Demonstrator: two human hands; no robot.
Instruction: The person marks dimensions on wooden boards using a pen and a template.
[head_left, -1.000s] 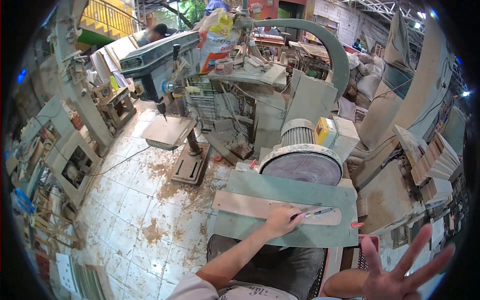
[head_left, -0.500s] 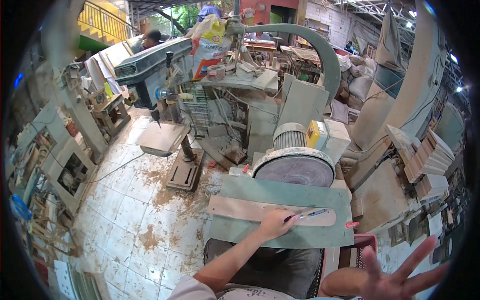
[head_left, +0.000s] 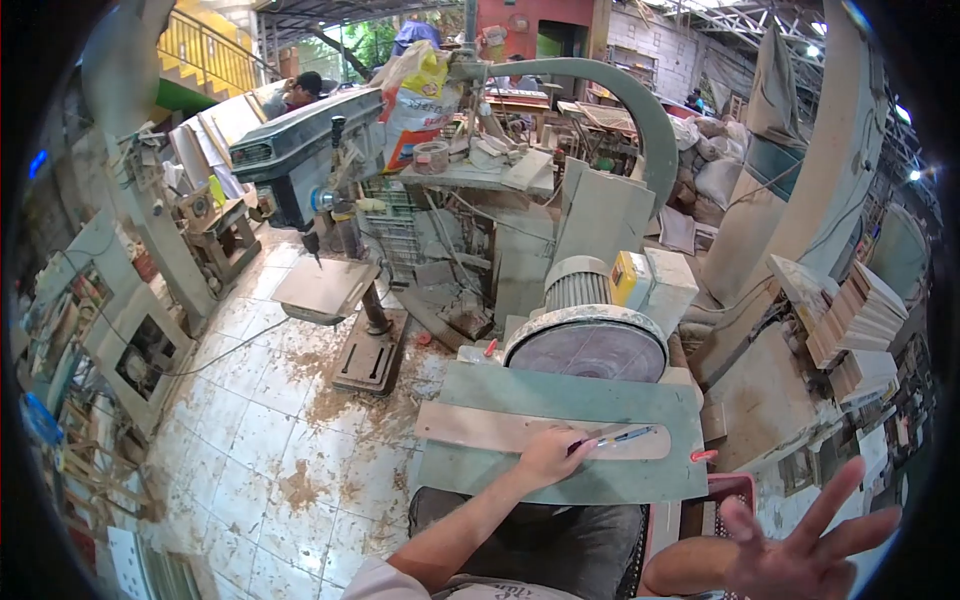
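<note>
My left hand (head_left: 548,456) rests on a long, round-ended wooden strip (head_left: 480,424), its fingers closed beside a pen (head_left: 625,436). The pen lies along the strip's right part, its near end at my fingertips. Under the strip is a green board (head_left: 580,388), in front of a disc sander (head_left: 590,345). My right hand (head_left: 800,550) is raised at the lower right with its fingers spread, holding nothing, off the board and above the floor.
A drill press (head_left: 310,185) stands at left over the dusty tiled floor (head_left: 225,440). Stacked wood pieces (head_left: 860,310) are at right. A red crate (head_left: 735,488) is beside my right hand. Another person (head_left: 303,90) is in the left background.
My raised right hand has shifted slightly, its fingers still spread. My left hand stays by the pen on the strip. The person in the left background shows more of their head.
</note>
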